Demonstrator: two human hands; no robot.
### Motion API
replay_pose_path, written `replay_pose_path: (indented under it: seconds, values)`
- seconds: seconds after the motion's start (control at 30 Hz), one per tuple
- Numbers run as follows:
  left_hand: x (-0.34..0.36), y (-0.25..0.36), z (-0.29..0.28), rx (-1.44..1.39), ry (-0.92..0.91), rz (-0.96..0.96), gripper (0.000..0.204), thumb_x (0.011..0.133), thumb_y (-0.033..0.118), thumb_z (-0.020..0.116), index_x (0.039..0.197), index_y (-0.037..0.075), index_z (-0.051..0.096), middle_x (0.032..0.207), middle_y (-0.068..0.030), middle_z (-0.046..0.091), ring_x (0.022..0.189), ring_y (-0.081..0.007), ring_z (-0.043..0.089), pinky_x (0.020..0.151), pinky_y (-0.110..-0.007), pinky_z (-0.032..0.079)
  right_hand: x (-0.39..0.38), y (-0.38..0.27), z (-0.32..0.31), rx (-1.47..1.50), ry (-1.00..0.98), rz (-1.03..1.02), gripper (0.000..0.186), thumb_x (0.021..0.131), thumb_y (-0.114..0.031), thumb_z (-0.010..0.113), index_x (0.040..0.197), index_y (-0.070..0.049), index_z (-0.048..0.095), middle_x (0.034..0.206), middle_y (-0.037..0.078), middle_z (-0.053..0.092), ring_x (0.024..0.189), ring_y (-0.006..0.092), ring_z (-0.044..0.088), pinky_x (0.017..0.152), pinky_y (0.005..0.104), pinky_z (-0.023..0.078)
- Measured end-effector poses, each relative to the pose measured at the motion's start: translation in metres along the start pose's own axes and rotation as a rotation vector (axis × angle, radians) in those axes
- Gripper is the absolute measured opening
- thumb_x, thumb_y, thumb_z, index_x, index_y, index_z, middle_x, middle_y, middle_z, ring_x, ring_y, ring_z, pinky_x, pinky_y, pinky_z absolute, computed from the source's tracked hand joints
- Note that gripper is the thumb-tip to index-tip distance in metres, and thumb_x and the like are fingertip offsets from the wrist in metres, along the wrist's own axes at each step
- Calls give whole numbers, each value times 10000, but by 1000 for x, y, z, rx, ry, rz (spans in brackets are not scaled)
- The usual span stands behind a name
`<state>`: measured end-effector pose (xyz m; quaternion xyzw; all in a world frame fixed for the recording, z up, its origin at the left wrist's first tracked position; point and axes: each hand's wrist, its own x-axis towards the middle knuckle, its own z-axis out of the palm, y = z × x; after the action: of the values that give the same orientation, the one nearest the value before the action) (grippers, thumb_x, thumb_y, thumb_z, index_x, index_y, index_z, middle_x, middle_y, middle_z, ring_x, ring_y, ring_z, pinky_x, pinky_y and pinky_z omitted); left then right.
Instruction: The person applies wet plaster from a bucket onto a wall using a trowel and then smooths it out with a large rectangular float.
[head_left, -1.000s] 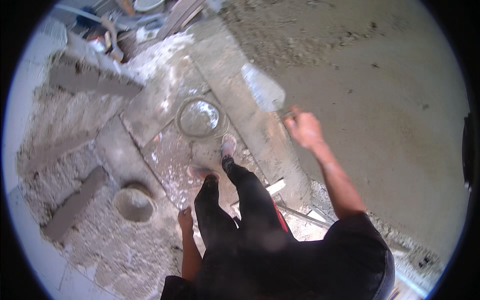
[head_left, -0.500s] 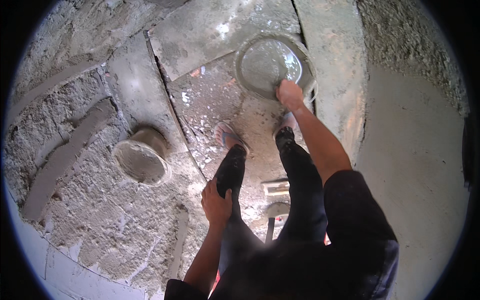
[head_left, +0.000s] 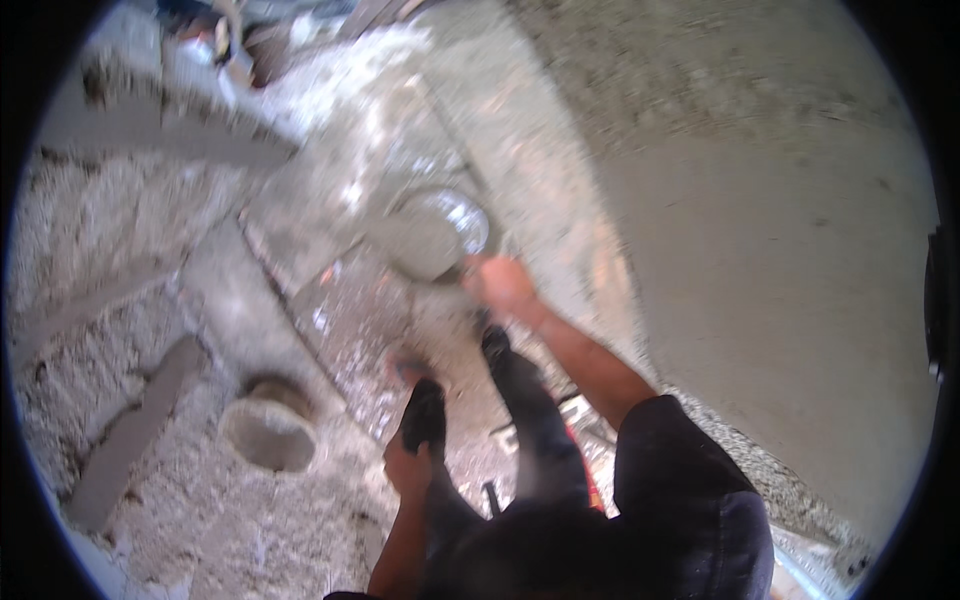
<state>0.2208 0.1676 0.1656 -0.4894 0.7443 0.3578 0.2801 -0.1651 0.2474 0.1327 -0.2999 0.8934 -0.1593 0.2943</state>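
Spreading across the whole right side, a smooth grey surface [head_left: 780, 300] was the largest thing near me, and I judged most of it finished, being so even. Its far end [head_left: 680, 60] was coarse and ridged, so that stretch looked undone. On my left lay rough ground [head_left: 200, 550], crossed by a few flat bands [head_left: 140, 440]; the coarse parts between them seemed unfinished too. Between the two sides ran pale slabs [head_left: 325, 195], with my left leg [head_left: 425, 420] planted near them. Beyond my feet, just left of the right-hand slab, stood a round basin [head_left: 484, 222] of wet grey mix, so there seemed to be material left to use. A smaller bucket [head_left: 278, 395] sat tipped at the left. My right hand [head_left: 505, 285] was curled closed at the basin's near right edge, seemingly clamped on a trowel [head_left: 415, 245] over the mix, though blur hid the handle. My left hand [head_left: 408, 468] rested against my left leg; I couldn't tell whether its fingers gripped the cloth.
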Motion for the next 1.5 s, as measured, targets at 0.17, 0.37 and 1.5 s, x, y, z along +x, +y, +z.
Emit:
replay_pose_path:
  seconds: [0.17, 0.37, 1.5]
  values:
    - [-3, 5, 15, -68, 85, -94, 660, 804, 347, 758, 1304, -23, 539, 1239, -243, 608, 1169, -445, 564, 988, -495, 459, -51, -93, -153, 177, -97, -192, 268, 869, -233, 672, 1026, -16, 658, 851, 217, 690, 768, 389, 681, 725, 463, 552]
    - [-30, -11, 12, -121, 50, -193, 765, 823, 461, 727, 1327, -69, 503, 1267, -302, 581, 1182, -454, 567, 1007, -499, 455, -62, -22, -329, 917, -487, 365, 314, 894, -199, 711, 1148, -20, 668, 819, 131, 690, 603, 153, 653, 474, 250, 548]
    - [-12, 35, -2, 149, -26, -74, 681, 815, 435, 750, 1332, 38, 553, 1265, -195, 616, 1170, -357, 582, 985, -461, 472, 59, 68, 81, -80, -161, 55, 381, 892, -393, 662, 1072, -59, 634, 859, 247, 685, 874, 432, 669, 781, 531, 530]
